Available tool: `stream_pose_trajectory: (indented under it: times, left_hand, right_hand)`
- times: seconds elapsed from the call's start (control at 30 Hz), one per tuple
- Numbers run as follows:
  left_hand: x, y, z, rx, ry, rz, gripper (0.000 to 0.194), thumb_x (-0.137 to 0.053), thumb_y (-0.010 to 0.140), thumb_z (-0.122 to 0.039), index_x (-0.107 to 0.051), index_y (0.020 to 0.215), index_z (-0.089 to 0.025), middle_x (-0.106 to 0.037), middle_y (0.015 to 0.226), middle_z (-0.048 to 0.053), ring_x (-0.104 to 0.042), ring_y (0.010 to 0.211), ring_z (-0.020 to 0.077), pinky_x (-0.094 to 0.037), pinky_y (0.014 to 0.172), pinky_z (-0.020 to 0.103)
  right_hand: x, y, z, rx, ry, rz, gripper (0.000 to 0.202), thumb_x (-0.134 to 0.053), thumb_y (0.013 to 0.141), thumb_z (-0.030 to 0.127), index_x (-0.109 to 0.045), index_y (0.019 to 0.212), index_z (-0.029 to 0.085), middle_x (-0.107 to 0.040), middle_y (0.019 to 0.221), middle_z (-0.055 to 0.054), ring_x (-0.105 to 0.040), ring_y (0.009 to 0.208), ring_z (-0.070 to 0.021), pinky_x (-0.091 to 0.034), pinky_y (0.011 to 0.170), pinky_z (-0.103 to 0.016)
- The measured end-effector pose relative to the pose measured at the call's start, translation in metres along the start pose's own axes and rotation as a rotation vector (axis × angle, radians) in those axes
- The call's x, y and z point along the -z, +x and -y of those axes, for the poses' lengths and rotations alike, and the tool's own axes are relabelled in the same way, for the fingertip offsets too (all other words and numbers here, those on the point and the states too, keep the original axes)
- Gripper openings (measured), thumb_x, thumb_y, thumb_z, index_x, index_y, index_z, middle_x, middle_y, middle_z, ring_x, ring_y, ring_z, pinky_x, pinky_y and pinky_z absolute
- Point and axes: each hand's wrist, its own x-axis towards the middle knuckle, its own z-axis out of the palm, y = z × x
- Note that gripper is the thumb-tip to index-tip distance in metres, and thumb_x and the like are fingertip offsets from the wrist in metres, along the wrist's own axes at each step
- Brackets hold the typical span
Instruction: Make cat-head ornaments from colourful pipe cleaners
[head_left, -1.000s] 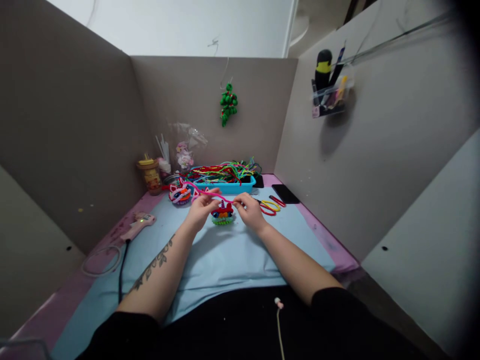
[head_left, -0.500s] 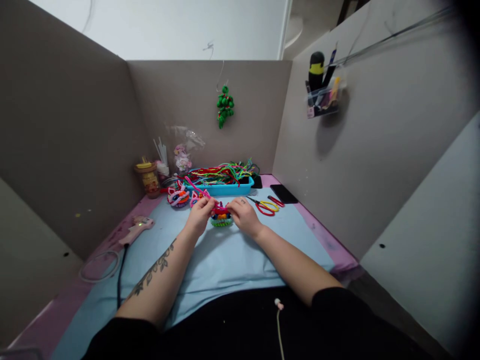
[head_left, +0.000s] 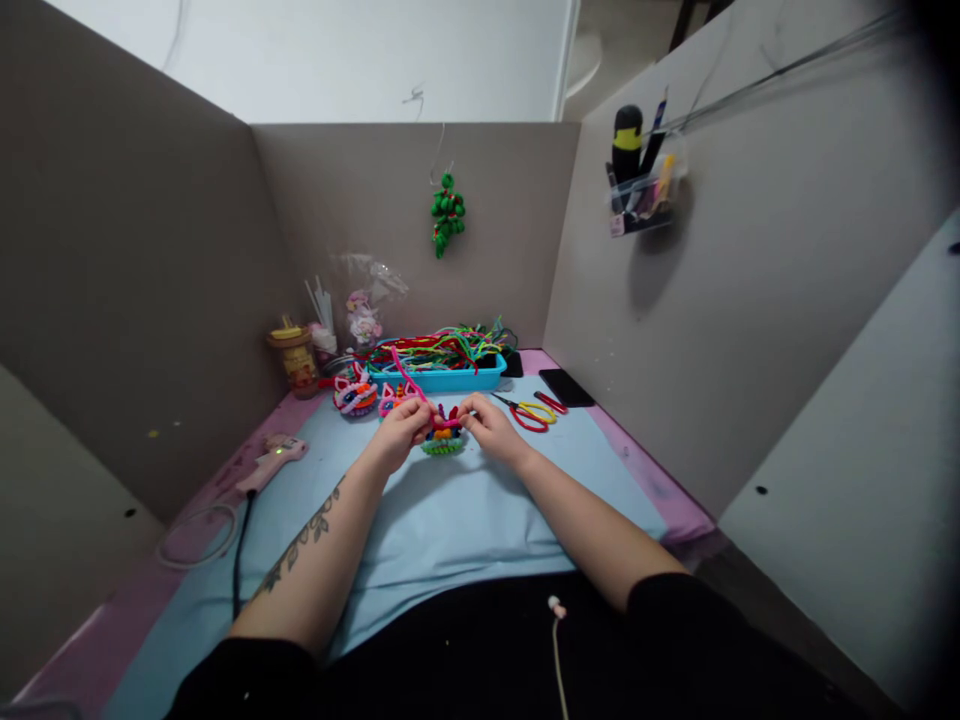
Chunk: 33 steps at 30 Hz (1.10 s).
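Observation:
A bright pink pipe cleaner (head_left: 406,371) runs up and back from my left hand (head_left: 406,428), whose fingers are pinched on it. Its other part stretches across to my right hand (head_left: 486,424), also closed on it by thumb and fingertips. Just beneath, between both hands, a small round pipe-cleaner figure (head_left: 442,446) in green, light blue, orange and dark blue rests on the blue cloth. Red and purple bits stick up from its top. Whether the pink strand is joined to the figure I cannot tell. Two similar figures (head_left: 355,395) with pink ears stand to the left.
Behind is a blue tray (head_left: 450,381) of coloured pipe cleaners. Yellow-and-red scissors (head_left: 531,415) and a dark phone (head_left: 566,388) lie right. A pink glue gun (head_left: 274,462) with its cord lies left, near a jar (head_left: 298,362). Grey panels (head_left: 360,190) enclose the table.
The pink strand's free end has swung right and stands more upright. My right fingers have shifted slightly, and the strand is now drawn across above the figure. The view has tilted a little.

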Motion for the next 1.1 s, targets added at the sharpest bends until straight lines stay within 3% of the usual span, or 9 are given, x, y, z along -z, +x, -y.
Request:
stream_pose_trajectory:
  times: [0.23, 0.47, 0.83, 0.9, 1.1]
  left_hand:
    - [0.001, 0.0, 0.005, 0.0, 0.217, 0.042, 0.034, -0.068, 0.068, -0.045, -0.068, 0.074, -0.011, -0.06, 0.06, 0.003, -0.033, 0.041, 0.0036, -0.019, 0.038, 0.017]
    - [-0.002, -0.001, 0.007, -0.174, 0.56, 0.025, 0.025, -0.067, 0.068, -0.039, -0.071, 0.067, -0.014, -0.061, 0.058, 0.002, -0.049, 0.055, 0.0125, -0.036, 0.052, 0.022]
    - [-0.002, 0.003, 0.021, -0.481, 0.883, 0.088, 0.015, -0.061, 0.075, -0.027, -0.07, 0.067, -0.019, -0.057, 0.058, 0.003, -0.048, 0.056, 0.0134, -0.033, 0.054, 0.022]
    - [-0.004, 0.002, 0.02, -0.449, 0.889, 0.084, 0.018, -0.059, 0.076, -0.029, -0.069, 0.065, -0.018, -0.057, 0.059, 0.003, -0.047, 0.056, 0.0134, -0.033, 0.054, 0.023]
    - [-0.008, -0.004, 0.009, -0.176, 0.756, 0.052, 0.032, -0.054, 0.078, -0.04, -0.063, 0.063, -0.013, -0.049, 0.053, 0.0, -0.04, 0.05, 0.0102, -0.027, 0.048, 0.022]
  right_hand:
    - [-0.003, 0.0, 0.002, -0.165, 0.212, 0.055, 0.017, -0.05, 0.081, 0.035, -0.052, 0.077, 0.018, -0.052, 0.07, 0.001, -0.047, 0.062, -0.0115, -0.04, 0.058, -0.024]
    - [-0.006, 0.0, -0.002, -0.165, 0.056, -0.038, 0.012, -0.055, 0.077, 0.029, -0.058, 0.073, 0.018, -0.056, 0.074, -0.001, -0.052, 0.073, -0.0144, -0.042, 0.062, -0.025]
    - [-0.009, -0.002, -0.005, -0.112, -0.043, -0.072, 0.012, -0.058, 0.074, 0.022, -0.053, 0.063, 0.019, -0.051, 0.066, 0.001, -0.047, 0.064, -0.0132, -0.039, 0.058, -0.025]
    - [-0.008, -0.002, -0.003, -0.121, -0.022, -0.062, 0.013, -0.058, 0.074, 0.023, -0.053, 0.063, 0.019, -0.051, 0.065, 0.002, -0.048, 0.064, -0.0132, -0.04, 0.059, -0.025]
    - [-0.003, -0.002, 0.009, -0.123, 0.033, -0.116, 0.008, -0.058, 0.077, 0.025, -0.061, 0.079, 0.018, -0.059, 0.079, -0.002, -0.054, 0.073, -0.0143, -0.042, 0.061, -0.025]
